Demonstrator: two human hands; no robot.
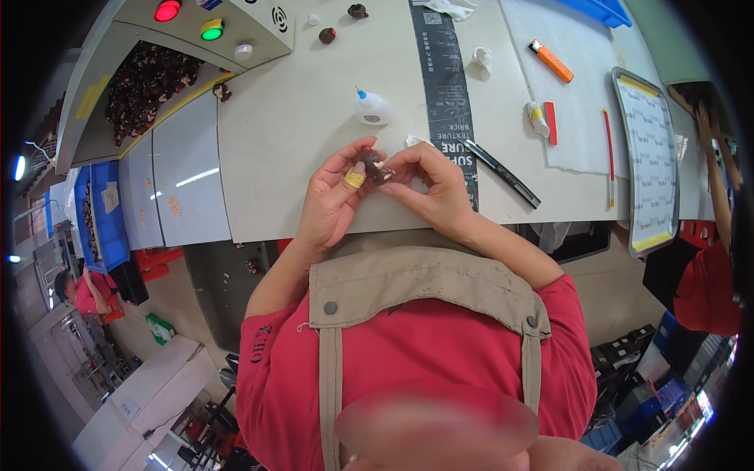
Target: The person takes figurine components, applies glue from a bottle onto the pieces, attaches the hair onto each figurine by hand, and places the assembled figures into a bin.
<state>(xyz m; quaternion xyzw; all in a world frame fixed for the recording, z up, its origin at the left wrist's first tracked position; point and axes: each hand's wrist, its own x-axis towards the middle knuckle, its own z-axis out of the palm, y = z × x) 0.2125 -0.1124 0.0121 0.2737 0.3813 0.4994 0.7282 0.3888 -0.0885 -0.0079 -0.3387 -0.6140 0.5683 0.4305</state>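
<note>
A small dark-brown figurine (375,166) with cream and red parts is held between my two hands, above the near edge of the white table (314,102). My left hand (334,192) pinches its left side, with yellow tape wrapped around one digit. On the other side, the thumb and fingers of my right hand (436,184) are closed on the figurine's cream-coloured end. Just beyond my hands lies a white squeeze bottle (371,110) with a blue tip. A black utility knife (501,173) rests to the right of my right hand.
At the far left, a lit booth (259,23) holds a heap of figurines (149,86). Loose brown pieces (327,35) lie at the back. To the right are an orange lighter (552,61), a thin red stick (609,157) and a metal-rimmed tray (638,243). People sit at both sides.
</note>
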